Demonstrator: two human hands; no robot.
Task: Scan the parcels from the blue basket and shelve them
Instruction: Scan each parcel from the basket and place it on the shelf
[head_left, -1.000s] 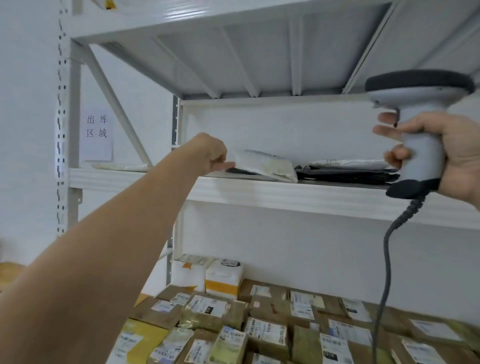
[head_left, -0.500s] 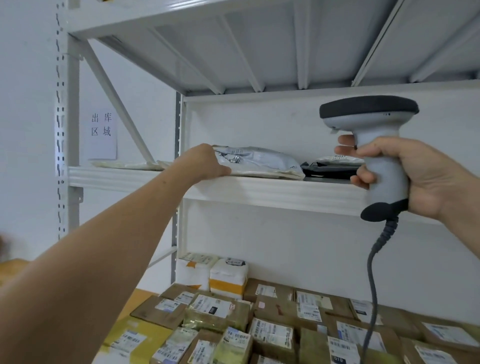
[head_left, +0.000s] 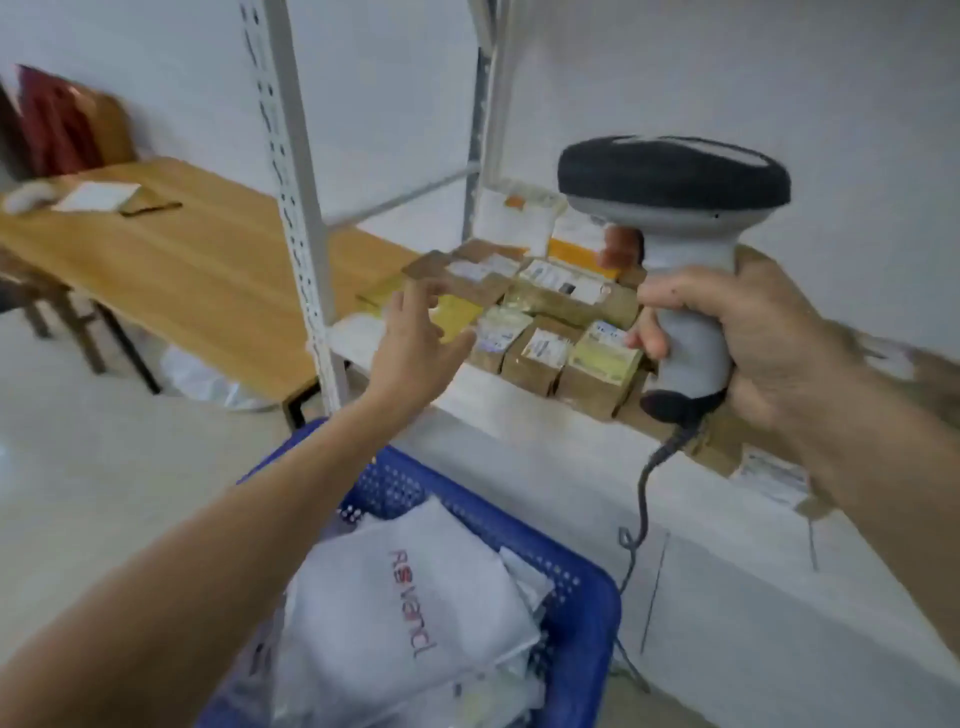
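A blue basket (head_left: 582, 618) stands on the floor at the bottom centre, filled with white plastic parcels; the top white parcel (head_left: 405, 587) bears red lettering. My left hand (head_left: 415, 338) hovers above the basket with fingers spread, holding nothing, in front of the lower shelf. My right hand (head_left: 748, 332) grips the grey handle of a barcode scanner (head_left: 675, 208) with a black head, held upright at the right; its coiled cable hangs down toward the basket.
The lower shelf (head_left: 519, 410) of the white rack carries several brown and yellow labelled boxes (head_left: 545, 322). A perforated rack post (head_left: 296, 197) rises at centre left. A wooden table (head_left: 171, 260) with papers stands at the left, above pale floor.
My left hand let go of the grey parcel on the upper shelf and dropped, now open over the basket. The view swung down from the upper shelf. The scanner stays in my right hand.
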